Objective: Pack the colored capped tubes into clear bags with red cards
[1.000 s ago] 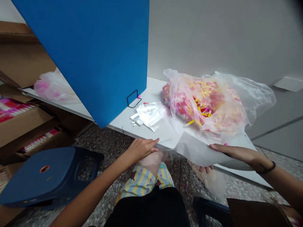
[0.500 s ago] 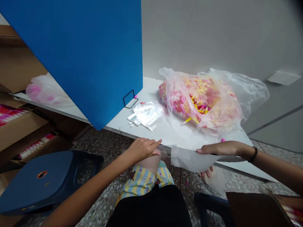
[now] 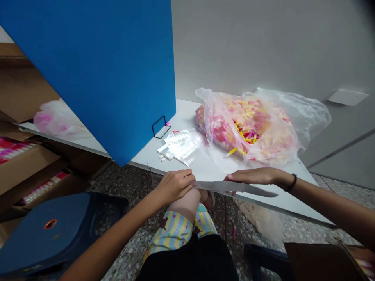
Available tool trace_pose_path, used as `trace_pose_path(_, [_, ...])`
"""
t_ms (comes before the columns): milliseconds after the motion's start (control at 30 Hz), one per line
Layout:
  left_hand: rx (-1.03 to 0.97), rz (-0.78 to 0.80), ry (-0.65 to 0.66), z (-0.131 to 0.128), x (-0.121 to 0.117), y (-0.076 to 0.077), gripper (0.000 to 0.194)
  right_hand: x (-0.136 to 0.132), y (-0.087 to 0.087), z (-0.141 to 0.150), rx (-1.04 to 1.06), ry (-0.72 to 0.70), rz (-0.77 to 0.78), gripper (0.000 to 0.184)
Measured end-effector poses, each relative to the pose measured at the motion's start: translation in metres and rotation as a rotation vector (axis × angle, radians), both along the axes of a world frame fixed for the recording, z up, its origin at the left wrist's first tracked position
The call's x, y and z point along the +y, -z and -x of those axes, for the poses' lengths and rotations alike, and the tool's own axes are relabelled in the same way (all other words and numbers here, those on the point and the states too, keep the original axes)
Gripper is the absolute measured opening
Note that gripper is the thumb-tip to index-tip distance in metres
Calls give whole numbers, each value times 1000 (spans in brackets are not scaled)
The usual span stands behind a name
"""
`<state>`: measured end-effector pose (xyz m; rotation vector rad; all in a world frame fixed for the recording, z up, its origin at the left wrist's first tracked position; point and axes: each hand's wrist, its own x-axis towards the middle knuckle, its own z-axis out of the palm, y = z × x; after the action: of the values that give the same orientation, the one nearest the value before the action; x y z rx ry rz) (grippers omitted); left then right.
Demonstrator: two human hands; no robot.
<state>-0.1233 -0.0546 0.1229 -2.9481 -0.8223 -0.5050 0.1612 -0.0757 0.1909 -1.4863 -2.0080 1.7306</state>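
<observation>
My left hand (image 3: 177, 185) pinches the left end of a thin, translucent whitish sheet (image 3: 215, 186) at the table's front edge. From the right, my right hand (image 3: 253, 176) grips the same sheet, with the thumb above and fingertips showing below. The sheet is stretched nearly edge-on between my hands; I cannot tell whether it is paper or a flat plastic bag. Behind it, silvery clear packets (image 3: 184, 144) lie beside small white sticks (image 3: 162, 158). A large clear plastic bag (image 3: 275, 144) lies open, full of small red, pink and yellow pieces.
A tall blue panel (image 3: 117, 70) and a black wire stand (image 3: 160, 127) rise from the white table (image 3: 304, 195). A blue stool (image 3: 55, 230) stands at left near cartons (image 3: 32, 164). Another carton (image 3: 320, 261) is at lower right.
My left fingers have closed on the sheet's left end. My right hand has moved left and slightly up, and the sheet has turned from hanging broad to nearly edge-on.
</observation>
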Motion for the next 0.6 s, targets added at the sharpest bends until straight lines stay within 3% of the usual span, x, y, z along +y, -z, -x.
trace_pose_path(100, [-62,-206,-84,8,12,8,22,3,1,-30,-3,-48,192,47])
trace_pose_path(200, [-175,-413,-119,9,29,25,17,5,19,-54,77,0,138,63])
trace_pose_path(267, [-186,-467,-84,4,39,42,25,5,41,-65,164,123,62,64])
trace_pose_path(333, [-115,-408,-32,-4,45,61,30,5,70,-71,231,344,33,56])
trace_pose_path(467, [48,-96,63,-23,45,92,38,2,130,-78,253,770,35,44])
trace_pose_path(600, [63,175,83,-41,51,105,78,-3,162,-78,194,841,44,40])
